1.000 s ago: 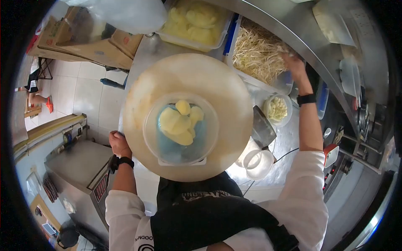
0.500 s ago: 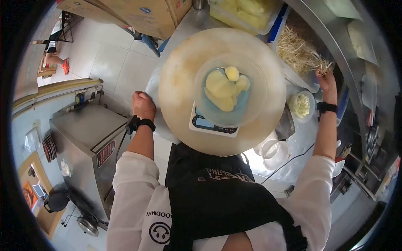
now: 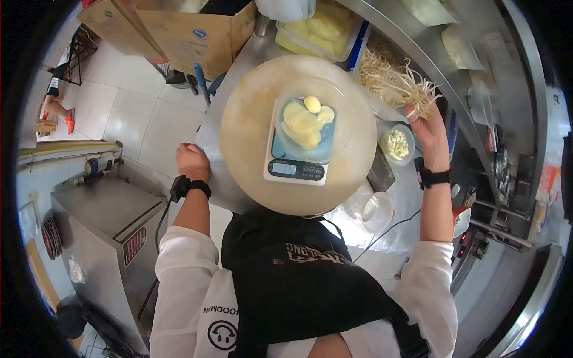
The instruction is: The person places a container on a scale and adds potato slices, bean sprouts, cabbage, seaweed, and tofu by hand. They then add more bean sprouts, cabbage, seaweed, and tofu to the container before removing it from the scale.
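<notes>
My right hand (image 3: 427,130), at the right, is closed on a tangled bunch of bean sprouts (image 3: 420,95), with a larger pile of bean sprouts (image 3: 382,76) beside it. My left hand (image 3: 193,162) is curled into a fist by the left edge of the metal table (image 3: 212,143), with nothing visible in it. Between my hands, a round chopping board (image 3: 250,113) carries a digital kitchen scale (image 3: 295,172). On the scale stands a clear plastic bowl (image 3: 344,128) with peeled, pale yellow potato pieces (image 3: 303,124) in it.
A small tub of chopped pale pieces (image 3: 397,144) stands right of the board, with clear containers (image 3: 377,212) nearer me. Behind are a tub of yellow pieces (image 3: 316,33) and a cardboard box (image 3: 191,36). A steel cabinet (image 3: 107,191) stands left; another person's leg (image 3: 55,107) shows far left.
My right hand has turned and come up from the pile with a bunch of sprouts showing above its fingers. My left fist stays by the table edge. The whole view has shifted.
</notes>
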Demonstrator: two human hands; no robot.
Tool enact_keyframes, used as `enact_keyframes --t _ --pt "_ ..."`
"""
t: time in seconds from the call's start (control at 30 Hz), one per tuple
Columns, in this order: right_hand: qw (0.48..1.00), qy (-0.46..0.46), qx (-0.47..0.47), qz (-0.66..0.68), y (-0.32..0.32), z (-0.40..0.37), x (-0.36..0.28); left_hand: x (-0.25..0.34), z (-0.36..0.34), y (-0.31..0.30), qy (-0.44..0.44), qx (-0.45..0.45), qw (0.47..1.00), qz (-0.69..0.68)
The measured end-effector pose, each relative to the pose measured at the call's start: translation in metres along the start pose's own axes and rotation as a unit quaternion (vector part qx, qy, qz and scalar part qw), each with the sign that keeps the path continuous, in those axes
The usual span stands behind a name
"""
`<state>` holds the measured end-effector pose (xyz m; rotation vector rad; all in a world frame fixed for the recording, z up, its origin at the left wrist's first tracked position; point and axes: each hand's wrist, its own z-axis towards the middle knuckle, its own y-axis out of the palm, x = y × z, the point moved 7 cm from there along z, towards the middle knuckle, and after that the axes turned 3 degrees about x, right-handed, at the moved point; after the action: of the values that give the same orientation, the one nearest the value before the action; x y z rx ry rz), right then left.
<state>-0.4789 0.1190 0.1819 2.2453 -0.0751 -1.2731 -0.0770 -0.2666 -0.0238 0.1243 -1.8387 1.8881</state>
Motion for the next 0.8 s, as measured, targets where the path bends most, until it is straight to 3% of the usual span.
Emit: enact_keyframes --t 0.07,0.13,0.17,0.27,0.33,0.37,0.43,0.47,0.53,0.57,0.63,0.77,0.8 --pt "0.999 -0.021 0.025 -0.027 0.043 -0.033 0.005 -0.001 0.001 0.003 0.0 -0.001 1.0 0.003" --pt "0.986 -0.043 -0.095 -0.129 0.083 -0.051 0.014 0.001 0.0 -0.001 -0.001 0.0 1.0 0.009" --pt "0.983 -0.059 -0.023 -0.173 0.092 -0.063 0.021 0.006 -0.002 -0.006 0.0 0.01 1.0 -0.01" --pt "0.963 -0.12 0.014 -0.243 0.135 -0.081 0.06 0.009 -0.002 -0.011 -0.001 0.022 0.999 -0.031" --pt "0.866 -0.193 -0.05 -0.458 0.144 -0.075 0.084 0.008 -0.002 -0.01 -0.002 0.019 0.999 -0.032" --pt "0.866 -0.194 -0.051 -0.457 0.143 -0.071 0.094 0.008 -0.001 -0.009 -0.005 0.01 1.0 -0.029" --pt "0.702 -0.311 -0.176 -0.616 0.167 -0.078 0.113 0.008 0.0 -0.007 -0.009 0.001 1.0 -0.025" --pt "0.703 -0.31 -0.176 -0.615 0.167 -0.078 0.113 0.008 0.0 -0.007 -0.017 0.0 1.0 -0.014" --pt "0.627 -0.226 -0.228 -0.71 0.171 -0.082 0.125 0.006 -0.001 -0.006 -0.024 -0.002 1.0 -0.002" --pt "0.628 -0.226 -0.229 -0.709 0.174 -0.086 0.121 0.006 -0.001 -0.006 -0.017 0.002 1.0 -0.006" --pt "0.549 -0.308 -0.235 -0.741 0.187 -0.1 0.111 0.009 -0.001 -0.008 -0.011 0.006 1.0 -0.01" --pt "0.525 -0.32 -0.217 -0.759 0.199 -0.108 0.097 0.011 0.0 -0.011 -0.031 -0.013 0.999 -0.011" --pt "0.58 -0.315 -0.197 -0.725 0.201 -0.107 0.091 0.01 -0.001 -0.011 -0.035 -0.027 0.999 -0.013"
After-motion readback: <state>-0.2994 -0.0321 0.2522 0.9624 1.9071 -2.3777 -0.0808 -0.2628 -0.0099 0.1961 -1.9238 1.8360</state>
